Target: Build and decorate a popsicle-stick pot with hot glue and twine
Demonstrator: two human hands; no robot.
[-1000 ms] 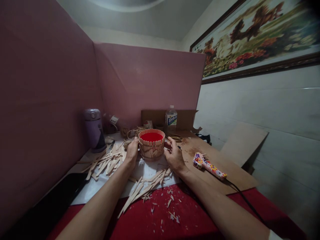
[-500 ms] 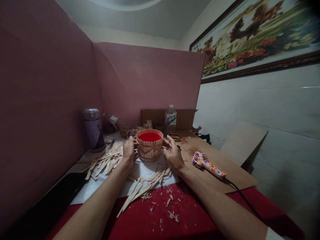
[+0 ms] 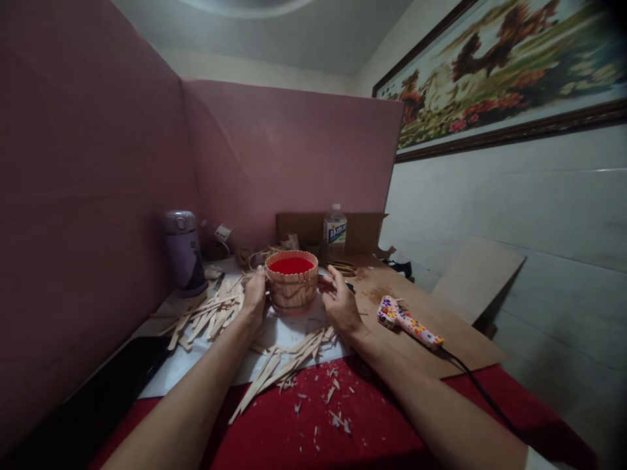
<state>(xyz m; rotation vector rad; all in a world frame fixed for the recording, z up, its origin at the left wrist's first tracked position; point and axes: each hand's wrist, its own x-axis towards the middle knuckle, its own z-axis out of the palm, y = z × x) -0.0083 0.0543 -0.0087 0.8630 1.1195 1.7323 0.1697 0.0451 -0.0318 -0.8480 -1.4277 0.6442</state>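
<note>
A round bowl-like container (image 3: 292, 290), red inside and covered outside with upright wooden strips, stands slightly tilted between my hands. My left hand (image 3: 255, 295) grips its left side. On the right, my right hand (image 3: 337, 300) is beside the container with its fingers curved and apart; a small gap shows between palm and wall, and its farther fingertips are partly hidden. Loose wooden sticks (image 3: 215, 313) lie to the left, and more sticks (image 3: 289, 362) lie in front on the white sheet (image 3: 169, 375).
A flower-patterned glue gun (image 3: 409, 324) with a black cord lies on brown cardboard (image 3: 460, 352) at the right. Behind stand a plastic bottle (image 3: 335, 235) and, at the left, a purple flask (image 3: 185, 254). Wood shavings (image 3: 337, 421) dot the red cloth (image 3: 372, 431).
The container has shifted slightly left and turned a little, tilting slightly. My left hand has moved a little with it; my right hand's fingers have shifted slightly.
</note>
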